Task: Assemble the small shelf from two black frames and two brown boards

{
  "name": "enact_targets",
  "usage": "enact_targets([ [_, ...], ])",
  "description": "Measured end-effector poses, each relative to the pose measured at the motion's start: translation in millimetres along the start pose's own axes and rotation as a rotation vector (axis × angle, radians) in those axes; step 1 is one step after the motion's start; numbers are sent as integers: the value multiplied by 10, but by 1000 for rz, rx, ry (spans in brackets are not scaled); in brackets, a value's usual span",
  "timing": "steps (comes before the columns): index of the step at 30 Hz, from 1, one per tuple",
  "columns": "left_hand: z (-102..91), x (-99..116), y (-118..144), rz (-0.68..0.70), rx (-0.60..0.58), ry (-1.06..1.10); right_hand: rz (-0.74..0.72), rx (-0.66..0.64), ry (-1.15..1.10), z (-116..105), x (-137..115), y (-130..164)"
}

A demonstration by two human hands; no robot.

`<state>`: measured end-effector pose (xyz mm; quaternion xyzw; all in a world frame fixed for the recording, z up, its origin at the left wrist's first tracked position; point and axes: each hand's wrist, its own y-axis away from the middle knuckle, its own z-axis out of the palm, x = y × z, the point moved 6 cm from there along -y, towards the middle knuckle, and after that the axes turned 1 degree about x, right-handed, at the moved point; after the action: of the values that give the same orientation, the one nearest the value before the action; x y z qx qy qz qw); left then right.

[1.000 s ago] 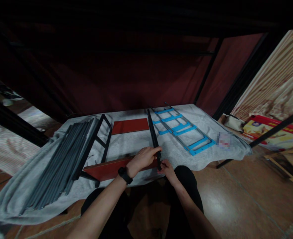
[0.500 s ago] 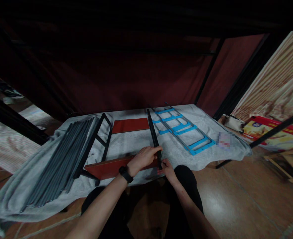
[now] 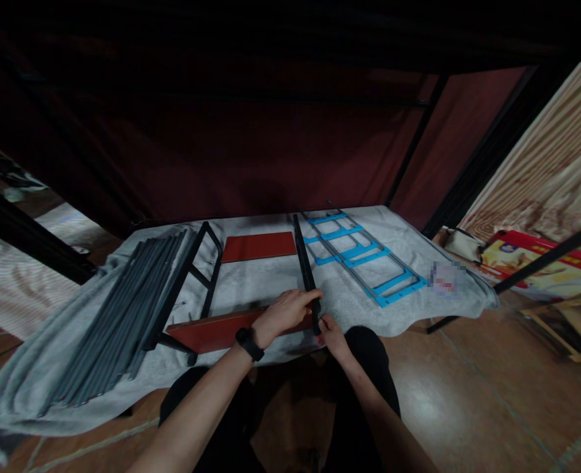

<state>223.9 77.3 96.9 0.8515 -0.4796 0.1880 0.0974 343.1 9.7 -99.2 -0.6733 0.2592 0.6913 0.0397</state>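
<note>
My left hand [image 3: 286, 313], a dark watch on its wrist, is closed around the near end of an upright black metal frame [image 3: 304, 259]. Close by, my right hand [image 3: 332, 336] pinches at the frame's outer side, low down; whatever is between its fingertips is too small to make out. A red-brown board [image 3: 202, 334] stands on edge from this frame to a second black frame [image 3: 199, 276] on the left, passing behind my left hand and forearm. Between the two frames, toward the back, lies another red-brown board [image 3: 258, 247].
A grey cloth [image 3: 349, 314] covers the low table. Several grey tubes [image 3: 117, 322] lie in a bundle at the left; blue-and-grey racks [image 3: 362, 253] lie at the right. On the floor to the right are a red-and-yellow box [image 3: 541, 259] and a wooden stool-like frame [image 3: 566, 328].
My right hand's fingers have shifted slightly at the frame's near end. My left hand keeps its hold, and the boards and frames stay in place.
</note>
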Motion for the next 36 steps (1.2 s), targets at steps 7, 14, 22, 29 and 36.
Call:
enact_targets([
  [7,-14,-21,2,-2,0,24,61,18,46,43,-4,-7],
  [14,-7,-29,1,-14,-9,11,107,12,-36,137,38,42],
  [22,-53,5,11,-16,-35,23,122,58,-36,140,12,48],
  [29,-12,-10,6,-10,-17,22,179,-11,-103,163,69,50],
  [36,-16,-27,-8,-13,-33,29,165,-14,-102,144,45,40],
])
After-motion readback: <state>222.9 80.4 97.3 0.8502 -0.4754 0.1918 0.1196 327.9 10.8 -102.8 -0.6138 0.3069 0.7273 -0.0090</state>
